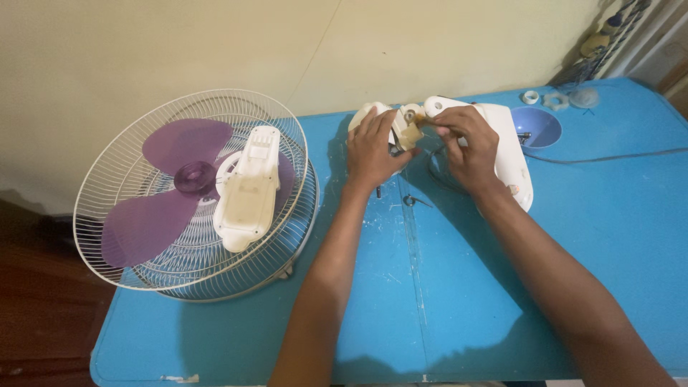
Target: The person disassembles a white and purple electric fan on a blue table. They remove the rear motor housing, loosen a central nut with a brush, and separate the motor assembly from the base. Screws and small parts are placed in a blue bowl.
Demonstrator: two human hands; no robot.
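My left hand grips a white fan motor unit at the far middle of the blue table. My right hand pinches a small part on the same unit, next to a cream gearbox piece. The white fan stand body lies under and beyond my right hand. A small metal shaft pokes out below my left hand.
Stacked white wire fan guards lie at the left with a purple blade and a white motor cover on top. A purple bowl and small plastic nuts sit far right. A grey cord runs right. A small clip lies mid-table.
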